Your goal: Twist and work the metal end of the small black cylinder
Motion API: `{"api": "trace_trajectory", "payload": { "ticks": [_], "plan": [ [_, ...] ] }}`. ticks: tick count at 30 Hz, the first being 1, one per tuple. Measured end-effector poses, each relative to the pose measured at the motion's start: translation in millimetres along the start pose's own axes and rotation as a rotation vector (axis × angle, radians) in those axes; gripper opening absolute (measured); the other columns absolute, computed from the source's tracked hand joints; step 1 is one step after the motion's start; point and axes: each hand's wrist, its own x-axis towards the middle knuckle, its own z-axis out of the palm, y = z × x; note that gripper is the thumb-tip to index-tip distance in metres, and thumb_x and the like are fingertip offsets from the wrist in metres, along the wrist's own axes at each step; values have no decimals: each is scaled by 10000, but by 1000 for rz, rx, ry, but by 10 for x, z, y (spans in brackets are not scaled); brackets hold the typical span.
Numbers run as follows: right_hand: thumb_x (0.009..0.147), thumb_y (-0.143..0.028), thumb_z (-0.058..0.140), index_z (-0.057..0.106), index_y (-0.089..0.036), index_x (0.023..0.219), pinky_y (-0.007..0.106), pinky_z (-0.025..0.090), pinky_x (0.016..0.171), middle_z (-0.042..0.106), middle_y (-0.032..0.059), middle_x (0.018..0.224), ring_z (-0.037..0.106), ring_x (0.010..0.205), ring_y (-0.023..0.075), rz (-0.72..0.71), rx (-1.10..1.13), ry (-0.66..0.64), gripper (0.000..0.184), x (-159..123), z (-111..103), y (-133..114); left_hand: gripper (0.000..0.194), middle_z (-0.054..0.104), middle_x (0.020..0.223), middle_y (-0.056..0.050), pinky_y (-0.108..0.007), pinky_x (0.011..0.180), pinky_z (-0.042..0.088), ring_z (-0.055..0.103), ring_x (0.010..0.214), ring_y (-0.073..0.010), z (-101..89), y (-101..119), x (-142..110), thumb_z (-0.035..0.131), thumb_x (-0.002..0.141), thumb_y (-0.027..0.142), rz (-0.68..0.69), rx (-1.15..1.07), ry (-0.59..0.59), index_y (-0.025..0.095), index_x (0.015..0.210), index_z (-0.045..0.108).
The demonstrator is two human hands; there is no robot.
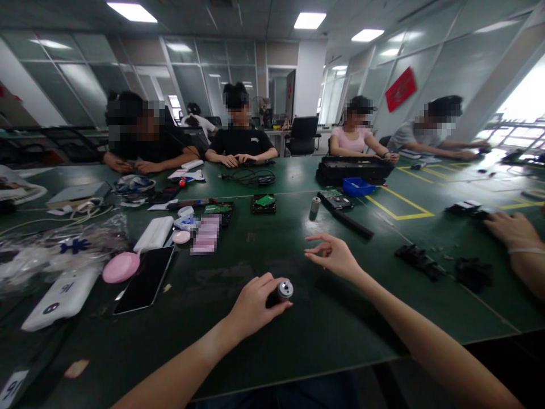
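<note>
My left hand [254, 307] is wrapped round a small metal cylinder [285, 290], whose round silvery end faces up toward me. To its right, my right hand [330, 255] is raised over the table with fingers apart and nothing between them. Beyond that hand a second small metal cylinder [315, 205] stands upright on the green table [238, 255]. Close by it lie a hard drive [336, 199] and a dark bar [351, 222]. A drive with a green circuit board [264, 203] sits farther left.
Phones, including a black-screened one [147, 280], a pink disc [121, 267] and plastic bags [72, 244] crowd the left. Black parts [419, 261] lie at right near another person's hand [515, 230]. A blue tray [358, 187] and black case [355, 170] stand farther back; several people sit opposite.
</note>
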Motion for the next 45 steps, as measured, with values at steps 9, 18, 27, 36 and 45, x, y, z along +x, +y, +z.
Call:
{"api": "trace_trajectory", "payload": {
  "ticks": [9, 18, 27, 36, 45],
  "plan": [
    [705, -264, 757, 666, -244, 1094, 219, 478, 434, 780, 8, 827, 592, 380, 104, 71, -204, -112, 400, 114, -185, 292, 412, 614, 956, -26, -302, 726, 464, 579, 836, -207, -14, 7, 4, 714, 813, 341, -6, -5, -1, 238, 1193, 592],
    [645, -297, 809, 658, -198, 1135, 202, 494, 393, 770, 64, 946, 590, 413, 91, 133, -127, -171, 523, 155, -193, 412, 413, 620, 961, -21, -307, 738, 469, 586, 842, -206, -15, -7, 5, 711, 814, 352, -2, -10, 5, 251, 1196, 591],
    [727, -341, 760, 640, -158, 1101, 168, 462, 348, 774, 91, 899, 642, 509, 124, 107, 77, -101, 433, 102, -9, 238, 405, 620, 945, -20, -295, 726, 470, 589, 835, -200, -18, 7, -2, 708, 812, 365, -5, -12, 16, 240, 1182, 600],
    [776, -351, 735, 659, -163, 984, 196, 457, 411, 768, 87, 914, 686, 604, 149, -11, 291, -140, 290, -262, 482, -322, 264, 600, 878, -14, -264, 650, 445, 584, 793, -192, -11, 2, 16, 714, 805, 355, -23, -12, 21, 204, 1010, 642],
    [805, -269, 715, 714, -180, 922, 213, 425, 428, 754, 50, 852, 617, 568, 123, -82, 195, -140, 147, -337, 507, -461, 273, 588, 848, 2, -257, 625, 430, 581, 771, -180, 17, -17, 2, 724, 799, 342, -18, -30, 29, 210, 1020, 632]
  ]
}}
